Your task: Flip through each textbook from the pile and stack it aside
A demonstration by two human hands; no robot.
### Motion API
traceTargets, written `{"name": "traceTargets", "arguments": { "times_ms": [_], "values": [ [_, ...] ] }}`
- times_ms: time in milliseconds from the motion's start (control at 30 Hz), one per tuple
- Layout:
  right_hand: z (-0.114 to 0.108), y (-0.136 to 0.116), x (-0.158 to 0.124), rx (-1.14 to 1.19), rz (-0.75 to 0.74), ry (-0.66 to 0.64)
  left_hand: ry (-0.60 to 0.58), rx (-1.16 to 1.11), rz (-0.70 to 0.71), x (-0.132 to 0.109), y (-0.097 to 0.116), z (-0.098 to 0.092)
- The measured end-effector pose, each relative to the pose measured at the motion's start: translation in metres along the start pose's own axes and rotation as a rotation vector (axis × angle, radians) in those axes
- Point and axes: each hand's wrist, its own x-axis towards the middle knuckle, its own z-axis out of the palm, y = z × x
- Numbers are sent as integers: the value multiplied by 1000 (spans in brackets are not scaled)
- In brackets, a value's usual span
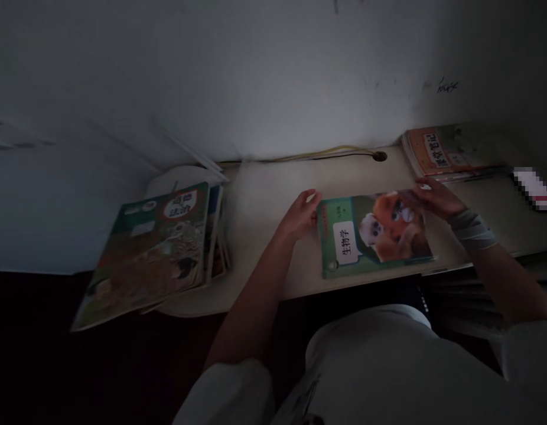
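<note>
Where it lies, green textbook (pixel 374 233) shows monkeys.

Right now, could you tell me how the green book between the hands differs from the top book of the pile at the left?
The green book lies flat on the desk, alone; the top book of the left pile sits on other books, tilted and jutting past the desk's edge. The green book's cover shows an orange animal and the left hand and right hand touch its sides; the pile's top book is untouched. Both have white title labels.
</note>
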Motion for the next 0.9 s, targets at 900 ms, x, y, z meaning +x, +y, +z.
{"name": "traceTargets", "arguments": {
  "times_ms": [900],
  "values": [
    [-4,42,-95,-696,-256,169,248,362,-47,-107,-43,6]
  ]
}}
